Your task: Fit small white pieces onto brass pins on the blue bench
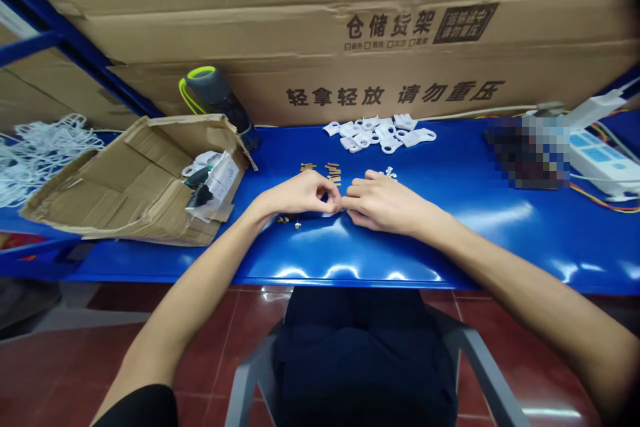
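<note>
Head view: the left hand (303, 193) has thumb and index fingertips pressed together in a ring, meeting the fingertips of the right hand (383, 203), whose fingers are curled; whatever they pinch is too small to tell. Brass-coloured pieces (334, 177) lie just beyond, and small white pieces (389, 173) beside the right hand. Bare blue bench (330, 257) runs to the near edge and rightward. At left, an open cardboard box (150, 167) holds white parts and a clear bag (217, 183).

Glossy blue tabletop (425, 247), matt brown cardboard (300, 33)
</note>
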Available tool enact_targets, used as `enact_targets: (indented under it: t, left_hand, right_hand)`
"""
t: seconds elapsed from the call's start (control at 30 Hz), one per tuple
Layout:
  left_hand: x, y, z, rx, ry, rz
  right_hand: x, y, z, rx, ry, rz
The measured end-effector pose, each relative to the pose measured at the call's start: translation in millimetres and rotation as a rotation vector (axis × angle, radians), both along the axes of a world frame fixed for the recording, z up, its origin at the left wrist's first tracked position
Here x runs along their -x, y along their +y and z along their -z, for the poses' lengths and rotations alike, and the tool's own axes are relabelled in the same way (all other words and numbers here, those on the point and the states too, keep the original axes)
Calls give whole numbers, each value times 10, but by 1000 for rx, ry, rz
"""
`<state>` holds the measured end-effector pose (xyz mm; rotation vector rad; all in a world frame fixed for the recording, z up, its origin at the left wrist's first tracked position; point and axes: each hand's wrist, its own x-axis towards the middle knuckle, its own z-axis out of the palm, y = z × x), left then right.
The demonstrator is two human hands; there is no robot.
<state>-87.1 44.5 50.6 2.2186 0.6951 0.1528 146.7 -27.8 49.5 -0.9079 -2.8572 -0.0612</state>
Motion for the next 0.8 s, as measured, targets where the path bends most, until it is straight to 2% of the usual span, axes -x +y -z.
enact_targets:
  t: [0.2, 0.37, 0.53, 0.8]
  left_hand:
    - [81, 33, -147, 69, 22, -2]
    - [317, 209, -212, -20, 73, -119]
    - [512, 375, -179, -181, 152, -276]
    - [538, 427, -91, -388, 183, -361]
  right_hand:
    - [1, -35, -70, -88, -46, 18]
    - [-190, 49, -25, -105, -79, 176]
    - [-360, 131, 2, -151, -103, 289]
    - [-346, 129, -5, -203, -86, 337]
